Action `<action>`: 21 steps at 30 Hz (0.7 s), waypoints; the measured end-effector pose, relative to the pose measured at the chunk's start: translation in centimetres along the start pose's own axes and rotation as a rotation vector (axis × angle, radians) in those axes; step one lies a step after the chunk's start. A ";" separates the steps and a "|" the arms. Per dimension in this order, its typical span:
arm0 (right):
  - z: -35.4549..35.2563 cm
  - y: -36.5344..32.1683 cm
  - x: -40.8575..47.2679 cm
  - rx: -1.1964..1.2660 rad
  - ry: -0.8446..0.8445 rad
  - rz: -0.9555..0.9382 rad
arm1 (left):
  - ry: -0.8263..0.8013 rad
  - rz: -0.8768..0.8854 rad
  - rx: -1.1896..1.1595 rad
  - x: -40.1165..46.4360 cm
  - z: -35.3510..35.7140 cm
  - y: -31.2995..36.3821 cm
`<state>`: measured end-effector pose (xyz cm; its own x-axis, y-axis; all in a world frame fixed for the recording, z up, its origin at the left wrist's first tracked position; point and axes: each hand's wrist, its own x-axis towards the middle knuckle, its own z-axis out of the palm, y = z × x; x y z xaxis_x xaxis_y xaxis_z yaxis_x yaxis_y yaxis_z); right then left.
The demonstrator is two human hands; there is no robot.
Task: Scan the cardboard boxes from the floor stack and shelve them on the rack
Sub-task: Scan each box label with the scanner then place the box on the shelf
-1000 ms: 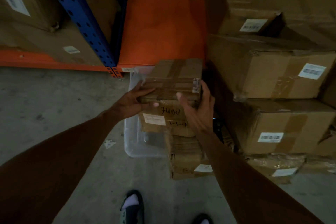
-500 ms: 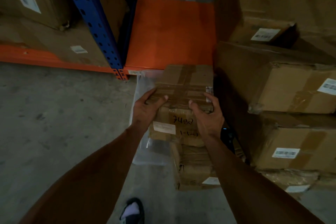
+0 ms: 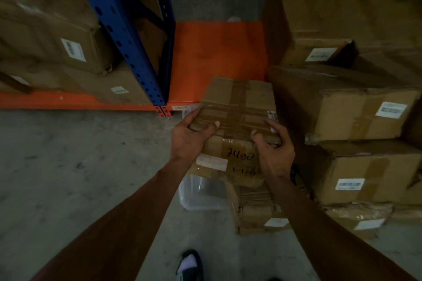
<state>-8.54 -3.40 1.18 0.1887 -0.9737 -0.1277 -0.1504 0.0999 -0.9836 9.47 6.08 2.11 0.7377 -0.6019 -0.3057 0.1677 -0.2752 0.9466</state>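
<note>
Head view looks down on the top box [image 3: 237, 107], a flat taped carton lying on the floor stack [image 3: 249, 189] between the clear tub [image 3: 201, 191] on its left and the big cartons [image 3: 365, 112] on its right. Both hands are clamped on its near edge — the left hand [image 3: 189, 139] at the near-left corner, thumb over the top and fingers curled under; the right hand [image 3: 274, 150] at the near-right corner, thumb on top, fingers wrapped round the side. The box lies straight ahead of the fingers, its long axis seemingly running away from the person toward the rack [image 3: 127, 36]. Just beyond its far edge is the bare orange shelf [image 3: 217, 57], between the blue upright and the tall cartons — so the coming move looks like a lift and a push forward along that same axis. Neither hand is nearer; the grip is even. No scanner shows clearly, and I cannot tell whether this box is already scanned. The box below bears handwriting, "7490".
</note>
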 end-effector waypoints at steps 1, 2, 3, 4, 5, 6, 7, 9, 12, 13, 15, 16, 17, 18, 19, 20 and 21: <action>-0.2 -1.9 -0.5 0.006 -0.002 -0.006 | 0.005 0.010 -0.009 -0.8 -0.2 1.9; -0.3 -2.8 -0.7 0.001 -0.004 -0.012 | 0.015 0.015 0.000 -1.3 -0.4 2.9; -0.9 -5.2 -1.2 0.015 0.000 -0.017 | 0.018 0.041 -0.010 -2.5 -0.6 5.5; -1.5 -7.7 -1.7 0.015 0.003 -0.020 | 0.012 0.050 0.005 -3.6 -0.9 7.9; -1.5 -8.6 -2.0 0.018 -0.002 -0.015 | 0.008 0.048 0.005 -4.1 -0.9 8.7; -2.0 -10.2 -2.3 0.022 -0.005 -0.023 | 0.006 0.051 0.008 -4.9 -1.0 10.4; -2.6 -12.8 -2.7 0.036 -0.011 -0.031 | 0.001 0.069 -0.012 -6.1 -1.1 12.8; -4.2 -17.7 -4.0 0.050 -0.001 -0.040 | -0.001 0.088 -0.011 -8.8 -1.2 17.2; -6.8 -24.8 -5.2 0.051 0.013 -0.087 | 0.010 0.134 0.003 -12.5 -0.9 23.8; -7.8 -27.4 -5.6 0.051 0.005 -0.102 | 0.008 0.151 -0.002 -13.6 -0.8 26.0; -9.8 -32.0 -6.6 0.061 -0.004 -0.134 | 0.010 0.175 -0.009 -16.1 -0.5 30.2; -10.8 -34.2 -7.1 0.069 -0.005 -0.151 | 0.012 0.196 -0.014 -17.3 -0.3 32.3; -11.8 -36.2 -7.7 0.077 -0.005 -0.166 | 0.010 0.223 -0.020 -18.6 -0.1 34.3; -12.8 -38.3 -8.1 0.076 -0.002 -0.174 | 0.015 0.255 -0.021 -19.6 0.2 36.2; -13.7 -40.1 -8.4 0.076 0.002 -0.188 | 0.019 0.284 -0.023 -20.7 0.4 38.1; -14.6 -41.8 -8.8 0.070 0.012 -0.196 | 0.025 0.307 -0.018 -21.7 0.6 39.8; -15.5 -43.6 -9.1 0.068 0.025 -0.222 | 0.029 0.334 -0.020 -22.8 0.8 41.6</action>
<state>-18.71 -2.03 47.15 0.1858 -0.9780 0.0951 -0.0423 -0.1047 -0.9936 -0.89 7.78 48.38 0.7720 -0.6351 0.0245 -0.0740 -0.0515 0.9959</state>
